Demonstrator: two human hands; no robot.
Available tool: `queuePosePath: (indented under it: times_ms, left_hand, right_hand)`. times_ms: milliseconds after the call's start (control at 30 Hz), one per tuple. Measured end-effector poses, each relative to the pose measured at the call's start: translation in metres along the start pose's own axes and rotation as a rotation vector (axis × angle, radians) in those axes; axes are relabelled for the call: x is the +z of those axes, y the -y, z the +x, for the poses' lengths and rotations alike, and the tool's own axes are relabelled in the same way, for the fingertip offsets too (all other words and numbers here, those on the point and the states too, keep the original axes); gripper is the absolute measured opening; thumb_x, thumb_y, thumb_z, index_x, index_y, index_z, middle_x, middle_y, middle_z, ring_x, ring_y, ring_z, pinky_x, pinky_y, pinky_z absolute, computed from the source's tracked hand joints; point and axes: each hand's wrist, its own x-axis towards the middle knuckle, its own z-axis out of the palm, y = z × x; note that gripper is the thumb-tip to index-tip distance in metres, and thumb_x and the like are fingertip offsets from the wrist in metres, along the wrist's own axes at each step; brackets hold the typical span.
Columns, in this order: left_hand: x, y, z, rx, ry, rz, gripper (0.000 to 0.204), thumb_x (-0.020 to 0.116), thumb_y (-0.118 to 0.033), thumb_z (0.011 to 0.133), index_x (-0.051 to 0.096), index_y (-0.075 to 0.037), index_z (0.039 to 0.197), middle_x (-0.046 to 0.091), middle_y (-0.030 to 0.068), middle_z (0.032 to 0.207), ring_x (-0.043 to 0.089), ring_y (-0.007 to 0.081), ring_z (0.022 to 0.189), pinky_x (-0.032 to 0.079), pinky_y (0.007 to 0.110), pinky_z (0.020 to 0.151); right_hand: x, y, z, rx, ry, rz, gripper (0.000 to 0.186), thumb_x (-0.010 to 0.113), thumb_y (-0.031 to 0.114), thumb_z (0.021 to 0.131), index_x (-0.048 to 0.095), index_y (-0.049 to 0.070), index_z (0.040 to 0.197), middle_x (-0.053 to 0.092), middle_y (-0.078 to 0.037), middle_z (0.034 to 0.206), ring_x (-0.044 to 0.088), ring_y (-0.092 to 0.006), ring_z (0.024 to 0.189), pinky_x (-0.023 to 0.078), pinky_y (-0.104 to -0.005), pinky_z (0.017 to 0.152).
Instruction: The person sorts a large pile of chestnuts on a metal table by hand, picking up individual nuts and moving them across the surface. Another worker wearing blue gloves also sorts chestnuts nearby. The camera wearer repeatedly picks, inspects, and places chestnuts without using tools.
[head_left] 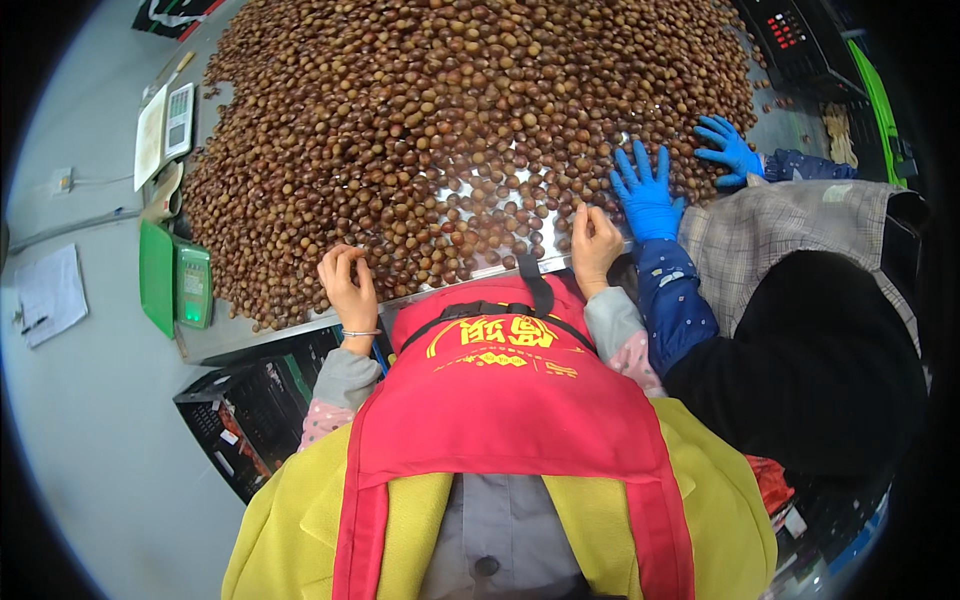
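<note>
Nearest the viewer, a red apron (500, 400) over a yellow jacket fills the lower frame. Just beyond it, the left hand (348, 285) and right hand (594, 245) rest well apart at the near edge of a metal surface (260, 335), fingers curled down among the nuts; whether either pinches one cannot be told. The heap of brown chestnuts (450, 120) spreads directly ahead, about equally near both hands. To the right, a co-worker's blue gloved hands (645, 195) press on the pile.

Brown nuts (440, 120) cover the metal table (240, 340) nearly edge to edge; only a thin patch by its near edge shows bare. A co-worker's blue-gloved hands (645, 195) block the right edge, green scales (190, 285) the left.
</note>
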Motion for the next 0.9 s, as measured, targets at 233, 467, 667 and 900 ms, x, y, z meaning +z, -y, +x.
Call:
queuePosePath:
  times_ms: [233, 467, 667, 900]
  left_hand:
    - [0.016, -0.024, 0.018, -0.029, -0.098, -0.099, 0.013, 0.066, 0.002, 0.091, 0.068, -0.003, 0.103, 0.065, 0.0124, 0.108, 0.058, 0.0345, 0.105, 0.047, 0.044, 0.092]
    - [0.067, -0.071, 0.091, 0.242, 0.048, -0.253, 0.018, 0.064, 0.003, 0.092, 0.070, -0.004, 0.107, 0.068, 0.0115, 0.109, 0.062, 0.0324, 0.106, 0.051, 0.041, 0.091]
    - [0.135, -0.105, 0.169, 0.534, 0.431, -0.235, 0.044, 0.070, -0.017, 0.092, 0.064, -0.014, 0.135, 0.060, 0.0080, 0.140, 0.047, 0.0318, 0.137, 0.038, 0.045, 0.117]
    - [0.152, -0.084, 0.165, 0.701, 0.503, 0.175, 0.048, 0.070, -0.019, 0.084, 0.068, -0.027, 0.131, 0.055, 0.0024, 0.137, 0.042, 0.0310, 0.142, 0.034, 0.051, 0.119]
  right_hand:
    - [-0.004, -0.007, 0.004, -0.080, 0.031, -0.010, 0.029, 0.070, 0.018, 0.098, 0.059, 0.008, 0.074, 0.061, -0.012, 0.066, 0.060, -0.0354, 0.058, 0.045, -0.0490, 0.055]
    - [-0.010, -0.020, 0.004, -0.320, 0.007, -0.139, 0.023, 0.071, 0.019, 0.098, 0.058, 0.009, 0.083, 0.065, -0.011, 0.078, 0.063, -0.0367, 0.067, 0.051, -0.0489, 0.064]
    - [-0.010, -0.021, 0.006, -0.370, -0.054, -0.219, 0.027, 0.075, 0.021, 0.094, 0.057, 0.011, 0.078, 0.064, -0.010, 0.072, 0.065, -0.0354, 0.067, 0.049, -0.0479, 0.061]
    - [-0.003, -0.016, -0.002, -0.135, -0.025, -0.037, 0.023, 0.069, 0.022, 0.100, 0.061, 0.010, 0.082, 0.067, -0.010, 0.075, 0.066, -0.0357, 0.069, 0.049, -0.0491, 0.060]
